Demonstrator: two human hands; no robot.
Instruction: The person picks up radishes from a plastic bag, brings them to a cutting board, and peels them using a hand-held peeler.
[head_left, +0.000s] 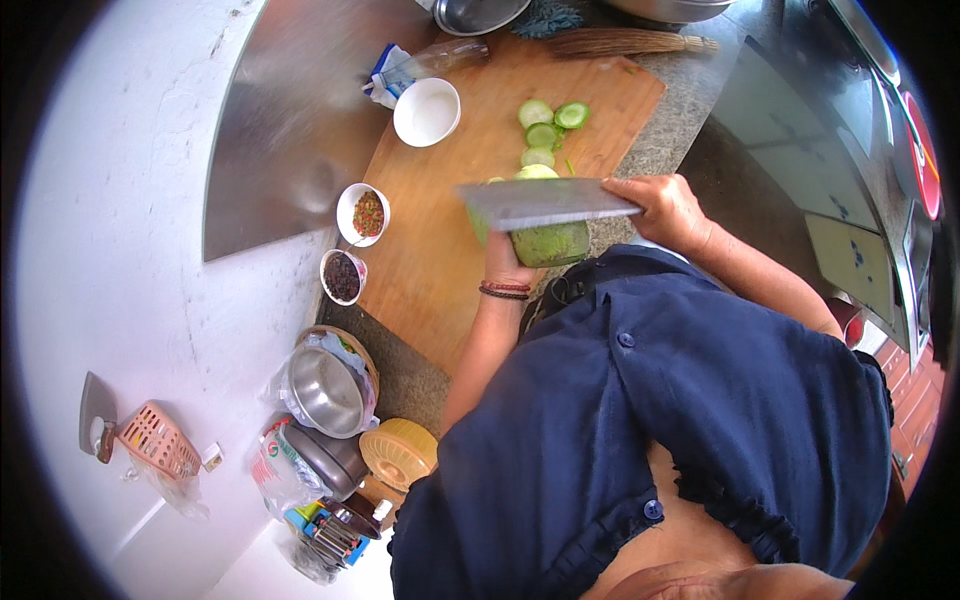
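Note:
My right hand (664, 208) grips the handle end of a wide cleaver (551, 201), whose blade is slightly blurred. The blade lies across a thick green vegetable (551, 244), perhaps a gourd, and hides part of it. From the near side my left hand (508, 261) holds this vegetable, with its fingers mostly hidden behind the blade. Both are over the near right edge of a wooden cutting board (427, 255). Beyond the blade, several pale round slices with green rims (540, 135) lie on the board, along with small green scraps.
A white bowl (427, 112) stands on the board near a plastic packet (391, 75). Along the left edge are a bowl of chopped peppers (368, 214) and a cup of dark seasoning (343, 277). A straw brush (630, 43) lies at the back; a metal bowl (326, 390) stands lower left.

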